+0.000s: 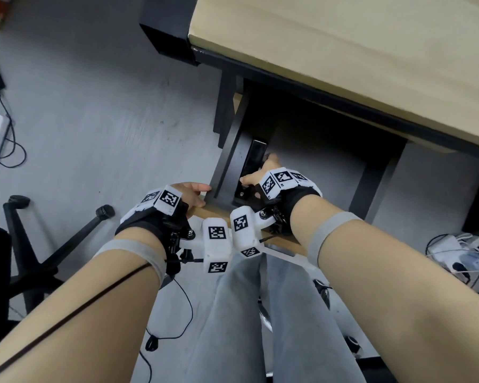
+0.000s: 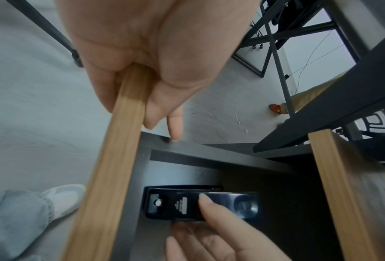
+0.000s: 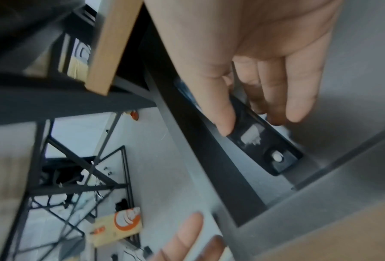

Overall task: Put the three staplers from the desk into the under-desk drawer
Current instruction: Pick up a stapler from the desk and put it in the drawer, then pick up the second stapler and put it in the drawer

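**Stapler in drawer, both hands busy**

L hand (image 1: 187, 193) clasps wooden front edge of pulled-out dark drawer (image 1: 227, 172). R hand (image 1: 268, 172) inside, fingers pinching long black stapler (image 2: 200, 203) lying on drawer floor. Stapler's far end in shadow; light wood bench (image 1: 343, 51) top cut off.

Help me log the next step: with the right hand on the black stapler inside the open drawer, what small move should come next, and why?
Probably let go and draw the right hand out. The black stapler already lies flat on the drawer floor, while the left hand grips the wooden drawer front.
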`<state>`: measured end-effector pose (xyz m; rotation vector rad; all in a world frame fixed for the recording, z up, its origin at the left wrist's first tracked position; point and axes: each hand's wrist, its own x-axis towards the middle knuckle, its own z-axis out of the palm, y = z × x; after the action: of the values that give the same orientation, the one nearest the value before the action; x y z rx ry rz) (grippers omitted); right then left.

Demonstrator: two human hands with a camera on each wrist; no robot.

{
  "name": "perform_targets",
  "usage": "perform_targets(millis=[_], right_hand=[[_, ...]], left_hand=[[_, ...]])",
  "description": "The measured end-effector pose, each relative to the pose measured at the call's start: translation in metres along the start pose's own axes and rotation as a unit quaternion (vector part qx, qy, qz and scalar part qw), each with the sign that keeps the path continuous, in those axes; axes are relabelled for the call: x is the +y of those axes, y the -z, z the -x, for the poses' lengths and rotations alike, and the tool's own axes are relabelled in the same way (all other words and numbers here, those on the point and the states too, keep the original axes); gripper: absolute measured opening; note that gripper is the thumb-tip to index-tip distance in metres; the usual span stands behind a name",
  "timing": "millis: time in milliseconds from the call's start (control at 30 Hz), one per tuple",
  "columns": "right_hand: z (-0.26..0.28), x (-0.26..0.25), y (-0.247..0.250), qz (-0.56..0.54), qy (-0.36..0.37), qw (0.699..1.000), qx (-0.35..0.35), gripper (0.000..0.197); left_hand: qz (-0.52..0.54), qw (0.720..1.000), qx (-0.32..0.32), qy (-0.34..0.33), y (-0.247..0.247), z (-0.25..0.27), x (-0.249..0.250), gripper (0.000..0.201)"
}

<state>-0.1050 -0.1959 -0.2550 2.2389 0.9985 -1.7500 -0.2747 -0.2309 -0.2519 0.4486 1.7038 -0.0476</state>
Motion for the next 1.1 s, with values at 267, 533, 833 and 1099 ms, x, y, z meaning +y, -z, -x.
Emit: perform_targets(millis=[267,533,833,1099], right_hand=[[0.099,0.011,0.083,-0.216,0.077,0.969,-0.093,0.01],[0.172,0.05,0.223,-0.31,0.19,0.932,0.003,0.013],[0.156,0.139,0.381,-0.407,0.171,0.885,0.147,0.022],[0.108,0.147,0.492,-0.37,0.152,0.866,0.3,0.052]], left_hand=[[0.04,0.99,0.025,-0.134,-0.023,0.104,0.059,0.037],[0.032,0.938,-0.128,-0.32,-0.12,0.217,0.187,0.022],[-0.115,0.927,-0.004,-0.356,-0.307,0.215,0.283,0.055],[-0.352,0.884,0.164,-0.261,-0.364,0.185,0.299,0.106]])
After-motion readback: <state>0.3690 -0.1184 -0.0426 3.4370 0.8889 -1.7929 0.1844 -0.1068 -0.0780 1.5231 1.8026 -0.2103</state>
